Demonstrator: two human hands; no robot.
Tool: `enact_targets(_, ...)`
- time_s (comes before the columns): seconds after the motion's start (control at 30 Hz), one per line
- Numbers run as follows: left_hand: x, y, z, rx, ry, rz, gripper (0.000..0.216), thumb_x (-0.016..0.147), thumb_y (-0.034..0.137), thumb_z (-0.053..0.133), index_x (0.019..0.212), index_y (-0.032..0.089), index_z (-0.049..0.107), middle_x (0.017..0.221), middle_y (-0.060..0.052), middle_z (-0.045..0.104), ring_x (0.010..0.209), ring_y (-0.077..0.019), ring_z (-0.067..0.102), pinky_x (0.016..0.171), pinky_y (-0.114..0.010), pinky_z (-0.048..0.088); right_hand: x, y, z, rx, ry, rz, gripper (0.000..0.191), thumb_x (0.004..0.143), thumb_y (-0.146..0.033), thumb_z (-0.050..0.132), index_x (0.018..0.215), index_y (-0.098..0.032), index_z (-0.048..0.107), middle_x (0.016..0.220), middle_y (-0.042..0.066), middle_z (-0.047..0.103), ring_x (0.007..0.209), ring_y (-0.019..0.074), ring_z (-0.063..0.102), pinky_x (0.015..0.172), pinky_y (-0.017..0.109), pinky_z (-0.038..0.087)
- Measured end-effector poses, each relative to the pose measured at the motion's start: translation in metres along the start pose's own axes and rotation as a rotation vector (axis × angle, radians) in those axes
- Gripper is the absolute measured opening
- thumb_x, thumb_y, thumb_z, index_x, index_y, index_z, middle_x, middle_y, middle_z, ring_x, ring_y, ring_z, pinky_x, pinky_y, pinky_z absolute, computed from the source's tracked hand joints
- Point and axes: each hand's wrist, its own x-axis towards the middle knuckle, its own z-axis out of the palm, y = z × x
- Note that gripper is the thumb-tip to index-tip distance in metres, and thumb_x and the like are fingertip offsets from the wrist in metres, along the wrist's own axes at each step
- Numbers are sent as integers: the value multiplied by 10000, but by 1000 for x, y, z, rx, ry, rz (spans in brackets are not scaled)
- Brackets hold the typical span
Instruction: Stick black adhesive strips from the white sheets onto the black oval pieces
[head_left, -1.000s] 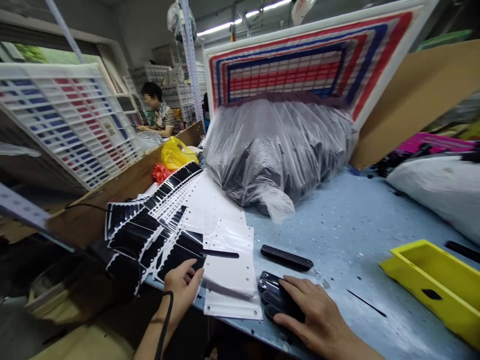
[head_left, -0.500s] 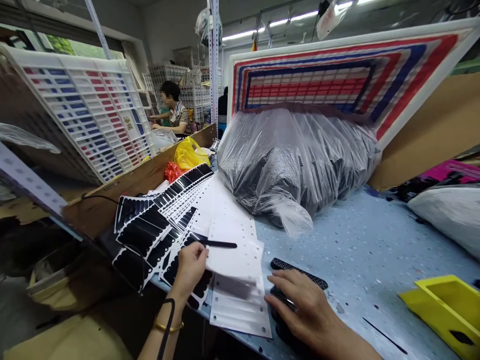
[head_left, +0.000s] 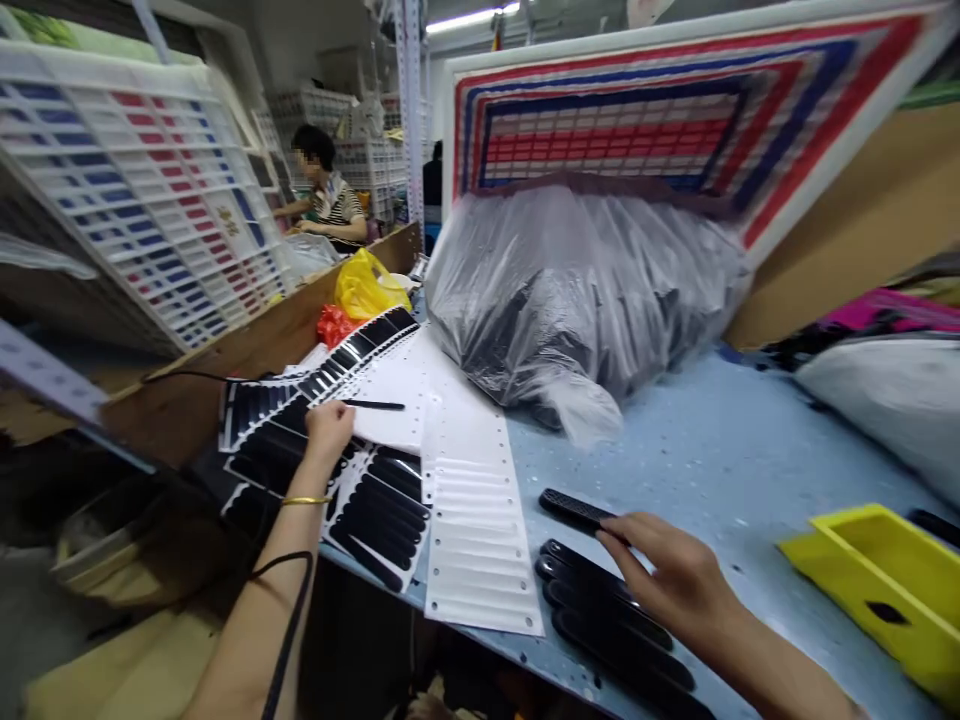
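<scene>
My left hand (head_left: 330, 435) is closed on the edge of a white sheet (head_left: 386, 428), over the fanned pile at the left. One thin black strip (head_left: 379, 405) lies along the top of that sheet. At the right, my right hand (head_left: 667, 565) pinches the near end of a black textured strip (head_left: 571, 507) with rounded ends. Below it, several smooth black strips (head_left: 607, 610) lie side by side on the table. Sheets carrying rows of black strips (head_left: 382, 515) spread under and around my left hand. A bare white sheet with holes (head_left: 484, 545) lies between my hands.
A clear plastic bag of dark items (head_left: 592, 310) stands at the back of the blue speckled table (head_left: 720, 430). A yellow bin (head_left: 885, 580) sits at right. Yellow (head_left: 367, 283) and red bags (head_left: 335, 325) lie by the wooden edge board. A person (head_left: 326, 195) sits farther back.
My left hand has moved left and away with the sheet, uncovering the white sheets beneath. My right hand has shifted right and closed on the textured strip's end. The view has shifted slightly.
</scene>
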Motion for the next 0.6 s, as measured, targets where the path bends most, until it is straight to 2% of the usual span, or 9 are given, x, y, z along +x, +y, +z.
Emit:
enact_targets(0.1, -8, -1, -4, 20, -12, -3, 211, 749, 271, 537, 680, 178, 713, 582, -16, 680, 669, -207, 657, 679, -278, 484, -5, -29, 13, 106, -32, -95, 258, 953, -289, 492, 838, -244, 718, 750, 75, 719, 651, 204, 681, 587, 310, 547)
enact_targets(0.23, -50, -8, -36, 37, 27, -32, 309, 786, 313, 535, 963, 165, 741, 762, -60, 755, 791, -236, 701, 767, -309, 512, -12, -64, 20, 203, -94, -236, 222, 938, -210, 499, 986, -256, 711, 805, 91, 727, 703, 228, 686, 610, 338, 563)
enact_targets(0.3, -86, -11, -54, 27, 24, -31, 288, 779, 352, 555, 899, 172, 745, 713, -53, 745, 713, -233, 701, 709, -306, 528, -18, -77, 25, 212, -177, -305, 282, 906, -222, 562, 1165, -264, 663, 991, 119, 745, 879, 280, 702, 745, 402, 588)
enact_targets(0.37, -127, -15, -63, -64, -34, -7, 285, 801, 411, 550, 791, 196, 736, 606, -19, 708, 576, -203, 676, 593, -278, 534, -24, -88, 36, 180, -302, -380, 494, 851, -273, 658, 1335, -239, 565, 1232, 148, 685, 1105, 340, 646, 915, 476, 556)
enact_targets(0.43, -168, -17, -63, -169, -91, 5, 286, 797, 446, 586, 795, 206, 742, 596, -13, 708, 518, -190, 663, 517, -261, 545, -27, -98, 52, 99, -416, -427, 651, 804, -318, 719, 1401, -165, 508, 1351, 184, 608, 1213, 383, 579, 974, 511, 524)
enact_targets(0.47, -187, -19, -60, -199, -112, 18, 273, 801, 441, 604, 844, 214, 751, 646, -19, 736, 543, -193, 681, 528, -260, 567, -27, -103, 62, 43, -462, -433, 658, 803, -328, 720, 1393, -119, 517, 1367, 209, 588, 1229, 406, 561, 975, 529, 517)
enact_targets(0.53, -219, -20, -52, -262, -186, 107, 249, 819, 428, 624, 907, 240, 762, 797, -45, 783, 667, -217, 732, 600, -270, 612, -25, -111, 83, -52, -547, -419, 556, 804, -297, 702, 1305, -77, 600, 1364, 242, 577, 1240, 443, 536, 985, 571, 488)
enact_targets(0.6, -239, -22, -43, -259, -245, 175, 249, 843, 396, 625, 1013, 266, 752, 972, -63, 788, 828, -242, 750, 709, -300, 634, -24, -116, 101, -73, -624, -444, 424, 795, -235, 681, 1192, -85, 681, 1310, 241, 616, 1207, 441, 557, 968, 565, 490)
